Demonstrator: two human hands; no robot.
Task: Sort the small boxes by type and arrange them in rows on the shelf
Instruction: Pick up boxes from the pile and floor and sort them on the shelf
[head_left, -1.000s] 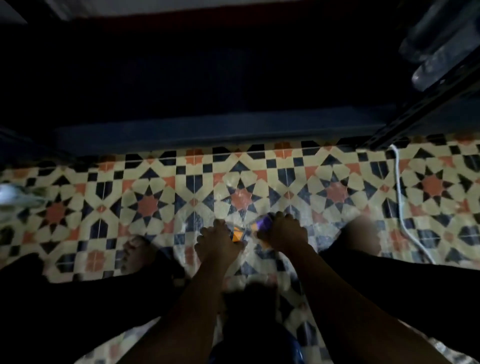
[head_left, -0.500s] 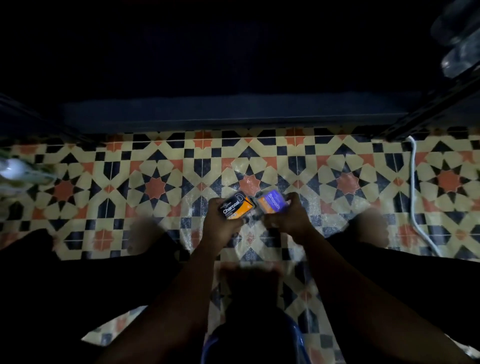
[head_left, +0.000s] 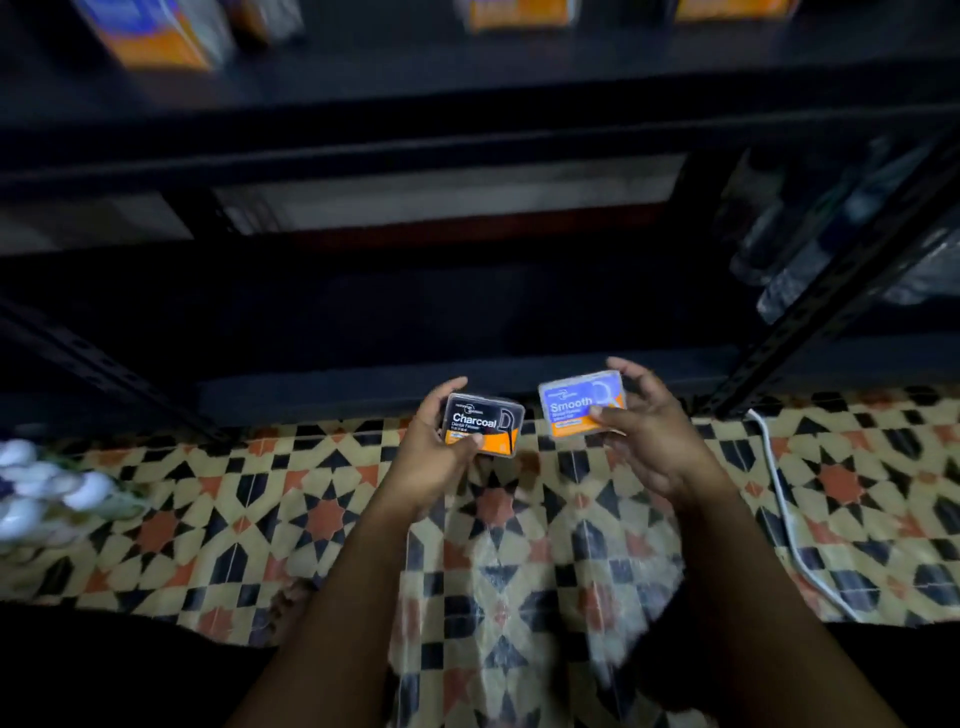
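My left hand (head_left: 434, 460) grips a small black and orange box marked "Charcoal" (head_left: 483, 423), thumb on its lower front. My right hand (head_left: 649, 441) holds a small purple and orange box marked "Smooth" (head_left: 582, 402), fingers curled round its right side. Both boxes face up, a little apart, above the patterned tile floor (head_left: 322, 519) and just in front of the dark shelf's lowest board (head_left: 332, 387). On a higher shelf board (head_left: 415, 57) stand several blurred orange boxes (head_left: 156, 36).
Dark slotted shelf posts slant at the left (head_left: 93, 369) and right (head_left: 841, 291). Clear plastic bottles (head_left: 810, 249) lie on the neighbouring shelf at right. A white cable (head_left: 779, 499) runs over the floor at right. White rounded objects (head_left: 47, 488) lie at the left edge.
Both hands have lifted the two boxes off the floor and raised them toward the shelf, faces turned up. My view has tilted upward, bringing the higher shelf into sight.
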